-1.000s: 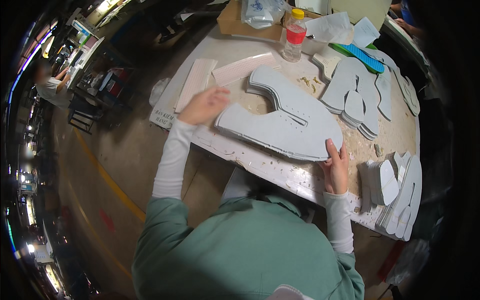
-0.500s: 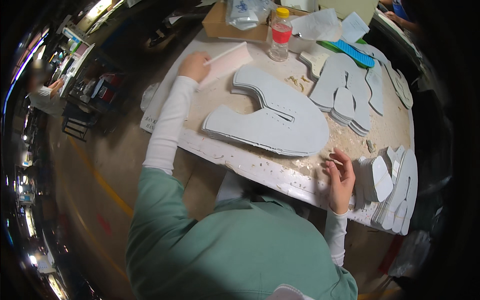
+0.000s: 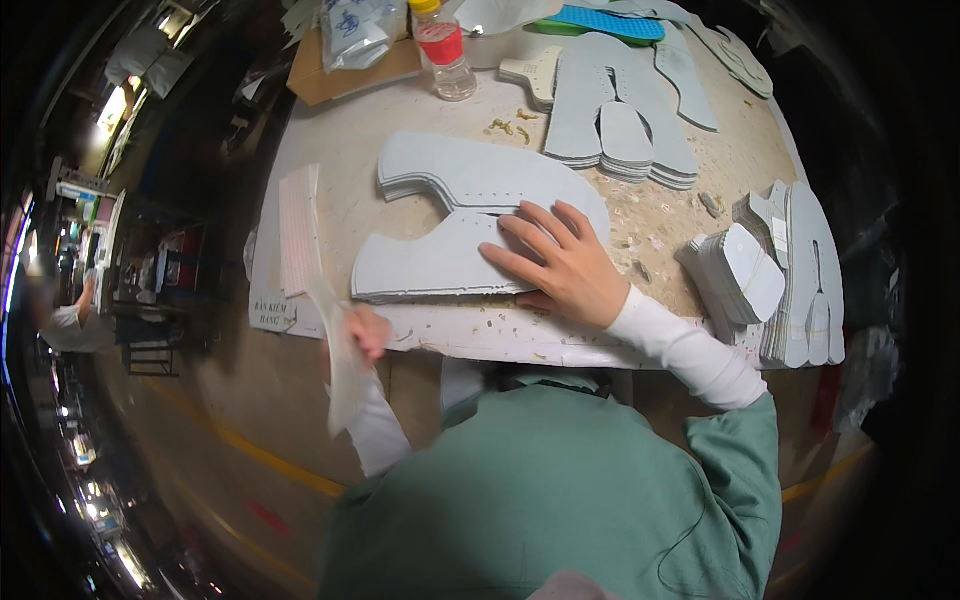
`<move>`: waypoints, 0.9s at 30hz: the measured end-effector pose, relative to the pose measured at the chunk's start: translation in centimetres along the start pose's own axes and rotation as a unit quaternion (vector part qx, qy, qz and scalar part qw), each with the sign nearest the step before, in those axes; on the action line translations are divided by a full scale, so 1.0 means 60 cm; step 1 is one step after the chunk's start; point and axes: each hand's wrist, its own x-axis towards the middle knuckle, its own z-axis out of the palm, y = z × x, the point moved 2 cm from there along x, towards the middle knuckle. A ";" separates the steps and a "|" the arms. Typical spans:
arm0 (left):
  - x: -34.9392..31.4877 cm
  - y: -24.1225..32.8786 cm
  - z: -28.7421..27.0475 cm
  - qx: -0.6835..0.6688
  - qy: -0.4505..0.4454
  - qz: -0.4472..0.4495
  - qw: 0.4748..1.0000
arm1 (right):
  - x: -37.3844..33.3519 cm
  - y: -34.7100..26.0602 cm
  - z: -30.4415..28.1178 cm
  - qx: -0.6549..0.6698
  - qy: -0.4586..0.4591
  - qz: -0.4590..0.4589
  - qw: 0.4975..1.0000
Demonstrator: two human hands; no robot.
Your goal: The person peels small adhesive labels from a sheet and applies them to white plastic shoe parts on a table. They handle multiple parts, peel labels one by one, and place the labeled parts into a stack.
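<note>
Grey curved shoe-upper pieces (image 3: 440, 255) lie in a stack across the middle of the table. My right hand (image 3: 570, 265) rests on the right part of that stack, palm down, fingers spread, gripping nothing. Beyond the table's near left edge, my left hand (image 3: 368, 333) is closed on a thin whitish sheet (image 3: 345, 375), which bends downward and is blurred by motion. Just above it on the table lies a pale pink sheet or pad (image 3: 298, 225). Whether the whitish sheet is still joined to the pink one, I cannot tell.
A bottle with a yellow cap (image 3: 442, 50) stands beside a cardboard box (image 3: 350, 75) at the back. More stacked grey pieces (image 3: 620, 110) lie back right, near a blue sole-shaped piece (image 3: 605, 22). Bundled pieces (image 3: 735, 272) sit at the near right. Scraps dot the tabletop.
My left hand has come back from the pink sheet to beyond the near edge, carrying the whitish sheet. My right hand has moved left onto the grey stack. The view has turned.
</note>
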 end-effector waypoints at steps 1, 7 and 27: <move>-0.024 -0.039 0.001 0.058 0.030 0.014 0.998 | 0.006 0.008 0.004 -0.020 -0.005 -0.008 1.000; -0.141 -0.019 0.008 0.139 0.299 -0.125 0.936 | 0.018 0.022 0.026 -0.020 0.045 -0.022 0.999; 0.141 -0.131 0.115 0.468 0.084 -0.225 0.851 | -0.074 0.043 -0.103 0.190 0.118 0.167 0.960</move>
